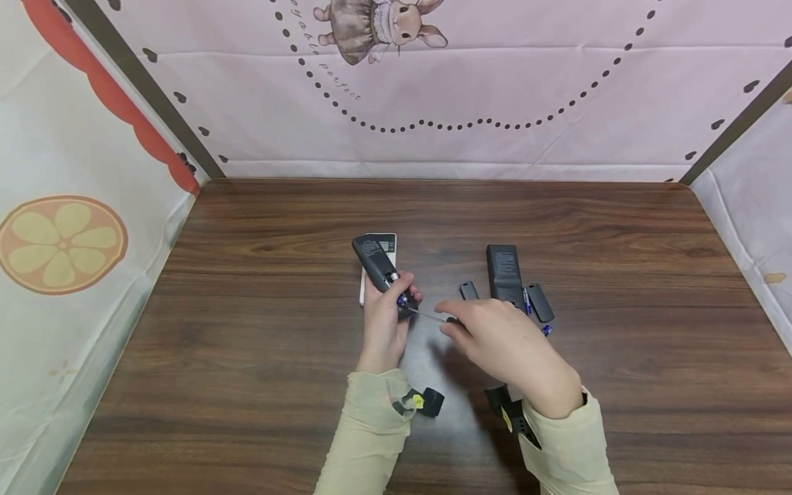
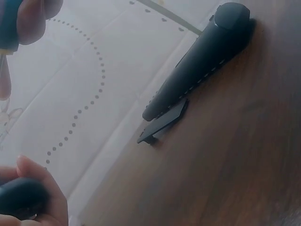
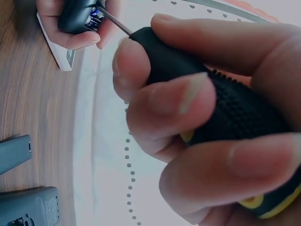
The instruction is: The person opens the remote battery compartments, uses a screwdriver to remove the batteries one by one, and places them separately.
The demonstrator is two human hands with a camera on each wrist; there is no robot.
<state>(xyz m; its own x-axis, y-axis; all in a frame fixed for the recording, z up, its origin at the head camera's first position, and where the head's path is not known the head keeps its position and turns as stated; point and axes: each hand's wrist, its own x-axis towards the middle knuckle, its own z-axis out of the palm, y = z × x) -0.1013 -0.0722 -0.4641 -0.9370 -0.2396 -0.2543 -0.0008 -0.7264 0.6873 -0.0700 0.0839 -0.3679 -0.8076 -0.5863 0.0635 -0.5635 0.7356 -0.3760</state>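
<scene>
My left hand grips a black remote control, its back turned up and the battery compartment uncovered. A blue battery shows inside, beside the thumb. In my right hand is a screwdriver with a black and yellow handle, the fingers curled round it. Its thin metal shaft points left, with the tip right at the compartment's lower end. The right wrist view shows that tip beside the battery. In the left wrist view, only part of the held remote appears, at the lower left.
A second dark remote lies right of the hands, partly hidden by the right hand. Near it are two battery covers and loose blue batteries. A white device with a dark screen lies behind the held remote. Patterned cloth borders the table.
</scene>
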